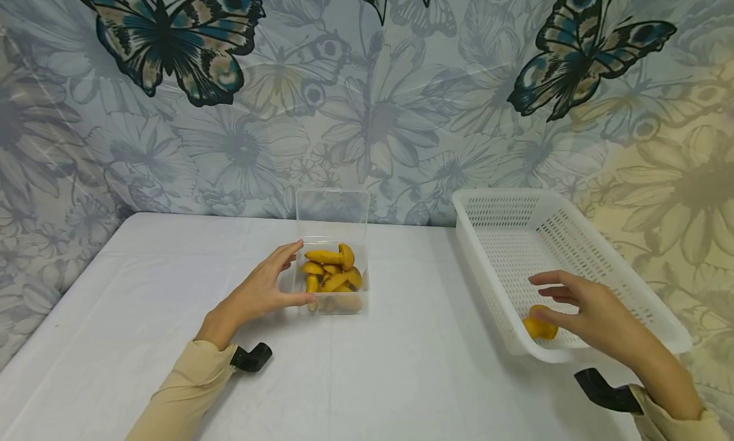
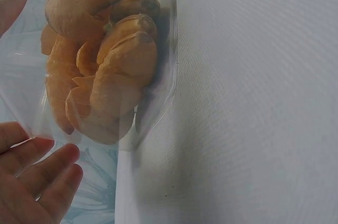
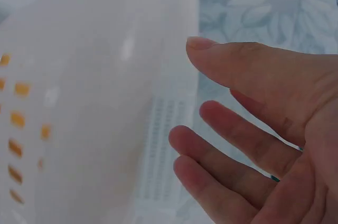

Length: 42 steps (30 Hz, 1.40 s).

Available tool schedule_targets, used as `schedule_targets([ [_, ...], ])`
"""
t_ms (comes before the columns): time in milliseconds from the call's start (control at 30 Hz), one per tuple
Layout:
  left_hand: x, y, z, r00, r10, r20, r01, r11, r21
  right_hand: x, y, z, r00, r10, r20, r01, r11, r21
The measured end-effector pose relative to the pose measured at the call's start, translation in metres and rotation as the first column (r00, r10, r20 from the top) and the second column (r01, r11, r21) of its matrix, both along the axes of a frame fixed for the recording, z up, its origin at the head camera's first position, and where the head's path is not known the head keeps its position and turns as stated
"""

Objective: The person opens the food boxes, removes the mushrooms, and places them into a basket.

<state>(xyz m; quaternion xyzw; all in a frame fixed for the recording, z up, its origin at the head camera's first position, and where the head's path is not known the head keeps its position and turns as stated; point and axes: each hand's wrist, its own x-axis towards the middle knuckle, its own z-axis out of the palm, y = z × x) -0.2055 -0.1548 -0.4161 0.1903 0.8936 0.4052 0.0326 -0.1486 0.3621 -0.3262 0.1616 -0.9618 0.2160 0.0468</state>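
Note:
A clear plastic box [image 1: 367, 269] with its lid [image 1: 332, 205] raised stands on the white table, heaped with yellow mushrooms [image 1: 329, 257]. At its left side is my left hand [image 1: 258, 288], fingers by the back left corner and thumb at the front left corner. In the left wrist view, the mushrooms [image 2: 121, 65] show through the box wall, fingertips right at its edge. My right hand [image 1: 590, 307] hovers over the near end of a white basket [image 1: 487, 275], fingers relaxed and holding nothing. Below its thumb lies a yellow mushroom [image 1: 539, 326], partly hidden.
The white basket stands at the right, with perforated walls; yellow shows through its holes in the right wrist view. White cloth [image 1: 401, 364] covers the table. Behind it hangs a backdrop [image 1: 378, 122] printed with flowers and butterflies.

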Motion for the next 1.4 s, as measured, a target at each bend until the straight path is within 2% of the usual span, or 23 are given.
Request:
schedule_targets([
  [233,0.0,0.0,0.0,1.0,-0.002,0.002,0.002,1.0,0.0,0.008,-0.026,0.009,0.991,0.067,-0.114,-0.066,0.998,0.013],
  [367,0.001,0.0,0.0,1.0,0.002,-0.002,-0.002,1.0,0.001,0.012,-0.039,0.011,0.988,0.084,-0.131,-0.082,0.996,0.018],
  [500,0.002,0.0,0.0,1.0,0.004,-0.008,-0.004,1.0,0.007,0.013,-0.051,0.01,0.985,0.088,-0.146,-0.089,0.996,0.0],
  [700,0.002,0.001,0.001,1.0,0.004,-0.013,-0.003,1.0,0.013,0.014,-0.07,0.004,0.962,0.141,-0.233,-0.15,0.988,-0.022],
  [1067,0.002,0.001,0.0,1.0,0.003,-0.01,-0.003,1.0,0.018,0.016,-0.104,-0.001,0.961,0.175,-0.213,-0.195,0.978,-0.075],
  [1233,0.001,0.001,-0.001,1.0,0.006,-0.005,-0.006,1.0,0.019,0.011,-0.119,-0.005,0.952,0.21,-0.223,-0.243,0.961,-0.133],
  [1400,0.001,0.001,0.0,1.0,-0.002,-0.003,0.002,1.0,0.021,0.005,-0.132,-0.013,0.954,0.222,-0.2,-0.257,0.952,-0.167],
])
